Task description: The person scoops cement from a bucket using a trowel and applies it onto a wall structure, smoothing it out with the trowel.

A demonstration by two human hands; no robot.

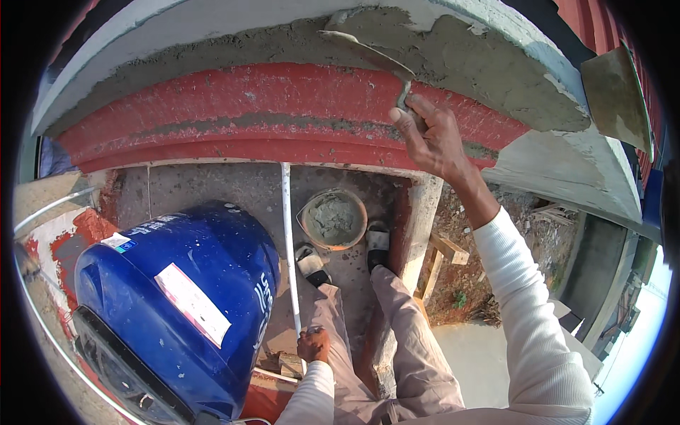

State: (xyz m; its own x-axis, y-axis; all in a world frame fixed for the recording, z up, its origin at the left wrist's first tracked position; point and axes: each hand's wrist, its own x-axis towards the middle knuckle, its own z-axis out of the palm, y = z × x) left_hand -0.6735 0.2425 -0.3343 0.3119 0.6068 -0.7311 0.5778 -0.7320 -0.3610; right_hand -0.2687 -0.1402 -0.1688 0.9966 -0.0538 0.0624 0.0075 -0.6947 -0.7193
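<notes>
My right hand (438,138) is raised and closed around the handle of a trowel (375,58). The trowel's blade lies against or very near the wet grey mortar (453,60) on the wall ledge, above a red-painted band (283,88). Low in the view, my left hand (314,345) is wrapped around a thin white pipe (288,234) that runs up to the ledge. Between my feet and the wall sits a round bucket (363,237) with grey mortar inside.
A large blue water tank (177,283) fills the left side. Right of my legs stands a pale post (423,227), with wood offcuts (450,249) and bare soil beyond and below. A mortar-smeared board (616,99) juts out at the upper right.
</notes>
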